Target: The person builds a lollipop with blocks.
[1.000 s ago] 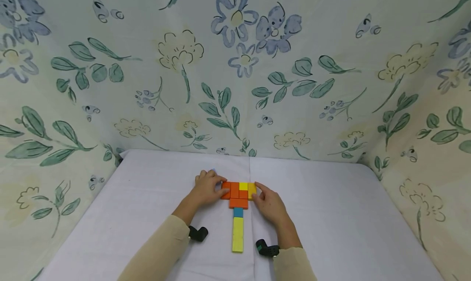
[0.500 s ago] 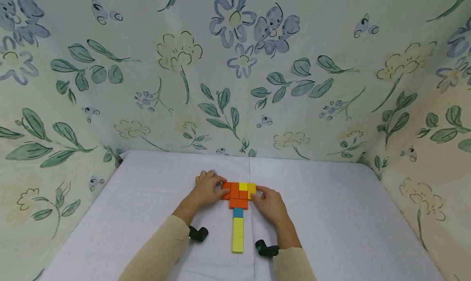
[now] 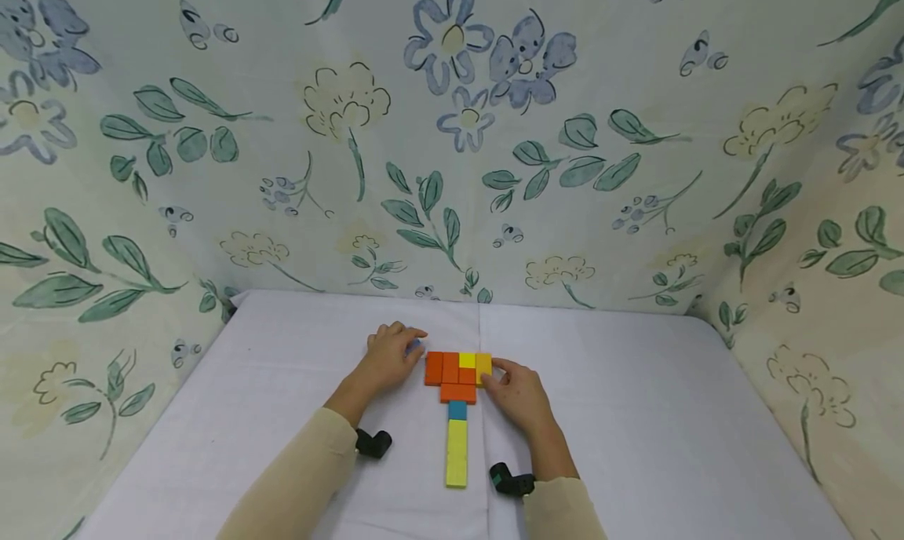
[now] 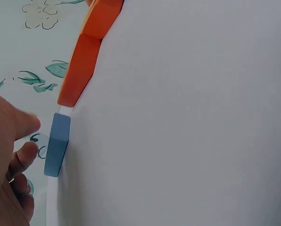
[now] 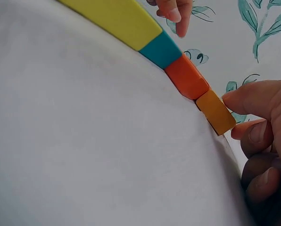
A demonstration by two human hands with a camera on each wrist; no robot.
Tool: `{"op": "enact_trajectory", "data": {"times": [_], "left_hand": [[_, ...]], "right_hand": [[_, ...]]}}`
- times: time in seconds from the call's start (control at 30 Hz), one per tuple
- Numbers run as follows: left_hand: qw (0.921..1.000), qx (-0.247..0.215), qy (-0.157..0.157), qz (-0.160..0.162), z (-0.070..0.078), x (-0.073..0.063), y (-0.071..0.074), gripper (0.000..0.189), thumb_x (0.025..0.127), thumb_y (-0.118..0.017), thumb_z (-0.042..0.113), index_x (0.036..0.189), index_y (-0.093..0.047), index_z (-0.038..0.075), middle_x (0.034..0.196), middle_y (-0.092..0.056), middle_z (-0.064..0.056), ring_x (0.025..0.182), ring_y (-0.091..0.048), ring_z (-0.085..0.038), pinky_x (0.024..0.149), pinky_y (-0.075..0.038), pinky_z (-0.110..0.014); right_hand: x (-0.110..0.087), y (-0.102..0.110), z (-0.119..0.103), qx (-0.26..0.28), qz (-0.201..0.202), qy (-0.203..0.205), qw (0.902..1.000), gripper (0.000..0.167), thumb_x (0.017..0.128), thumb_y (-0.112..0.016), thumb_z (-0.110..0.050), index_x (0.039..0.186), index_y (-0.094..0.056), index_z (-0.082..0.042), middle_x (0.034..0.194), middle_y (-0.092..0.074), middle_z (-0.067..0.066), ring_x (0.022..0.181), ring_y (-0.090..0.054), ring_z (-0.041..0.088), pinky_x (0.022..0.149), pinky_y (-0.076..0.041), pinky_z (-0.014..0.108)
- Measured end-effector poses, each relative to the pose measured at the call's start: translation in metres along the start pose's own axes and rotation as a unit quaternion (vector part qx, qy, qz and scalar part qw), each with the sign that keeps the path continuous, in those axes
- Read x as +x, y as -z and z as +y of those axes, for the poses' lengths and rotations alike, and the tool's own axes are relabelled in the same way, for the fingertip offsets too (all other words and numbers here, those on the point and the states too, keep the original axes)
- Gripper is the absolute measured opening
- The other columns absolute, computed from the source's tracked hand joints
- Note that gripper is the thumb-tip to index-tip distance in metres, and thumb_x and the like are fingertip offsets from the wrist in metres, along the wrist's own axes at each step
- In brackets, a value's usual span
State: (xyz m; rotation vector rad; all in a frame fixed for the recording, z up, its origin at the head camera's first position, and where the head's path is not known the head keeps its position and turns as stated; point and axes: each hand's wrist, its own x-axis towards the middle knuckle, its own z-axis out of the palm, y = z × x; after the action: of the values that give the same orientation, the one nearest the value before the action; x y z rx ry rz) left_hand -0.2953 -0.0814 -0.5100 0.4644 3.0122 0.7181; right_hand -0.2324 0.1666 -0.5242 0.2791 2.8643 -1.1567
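Flat coloured blocks lie joined on the white cloth: orange blocks, a small yellow one, an amber block, a teal block and a long yellow bar. My right hand rests beside the amber block, its thumb tip against the block's end and the other fingers curled on the cloth. My left hand lies left of the orange blocks. Its fingertips sit close beside a small blue block, with a thin gap showing.
Floral fabric walls enclose the cloth at the back and on both sides. A seam runs down the cloth's middle. Black wrist cameras sit by my forearms. Bare cloth lies left and right of the blocks.
My left hand has pulled away leftward from the orange blocks to the small blue block. The right hand and the joined blocks have stayed put.
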Motion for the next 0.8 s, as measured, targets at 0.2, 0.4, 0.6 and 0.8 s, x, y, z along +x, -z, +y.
{"op": "enact_trajectory", "data": {"times": [0.2,0.4,0.6,0.8], "left_hand": [[0.9975,0.058,0.029,-0.026,-0.017,0.009,0.014,0.045,0.102,-0.053,0.008,0.143,-0.060,0.025,0.123,-0.055,-0.012,0.107,-0.049,-0.030,0.091,-0.040,-0.044],[0.9921,0.089,0.034,-0.081,-0.030,0.016,0.018,0.050,0.104,-0.054,0.016,0.151,-0.050,0.035,0.122,-0.053,-0.011,0.106,-0.047,-0.029,0.094,-0.040,-0.044],[0.9939,0.079,0.014,-0.075,-0.035,0.014,0.021,0.044,0.105,-0.057,0.026,0.148,-0.053,0.030,0.132,-0.055,-0.013,0.118,-0.050,-0.034,0.101,-0.040,-0.052],[0.9955,0.070,0.007,-0.063,-0.036,0.016,0.023,0.037,0.102,-0.063,0.034,0.137,-0.060,0.023,0.125,-0.061,-0.010,0.115,-0.052,-0.032,0.099,-0.040,-0.051]], "right_hand": [[0.001,0.000,0.001,0.002,-0.002,-0.006,1.0000,0.051,0.093,-0.071,-0.039,0.137,-0.065,-0.016,0.067,-0.055,0.002,0.062,-0.050,0.018,0.056,-0.038,0.029],[0.001,-0.001,0.001,0.004,-0.003,-0.006,1.0000,0.052,0.093,-0.072,-0.039,0.139,-0.064,-0.017,0.065,-0.054,0.002,0.061,-0.049,0.018,0.055,-0.037,0.029],[-0.001,0.000,-0.001,0.003,-0.005,-0.007,1.0000,0.053,0.093,-0.072,-0.039,0.140,-0.063,-0.018,0.065,-0.054,0.002,0.061,-0.049,0.018,0.055,-0.037,0.030],[-0.002,0.002,-0.002,0.000,-0.004,-0.007,1.0000,0.053,0.093,-0.072,-0.038,0.140,-0.063,-0.018,0.065,-0.053,0.002,0.061,-0.048,0.019,0.055,-0.037,0.030]]}}
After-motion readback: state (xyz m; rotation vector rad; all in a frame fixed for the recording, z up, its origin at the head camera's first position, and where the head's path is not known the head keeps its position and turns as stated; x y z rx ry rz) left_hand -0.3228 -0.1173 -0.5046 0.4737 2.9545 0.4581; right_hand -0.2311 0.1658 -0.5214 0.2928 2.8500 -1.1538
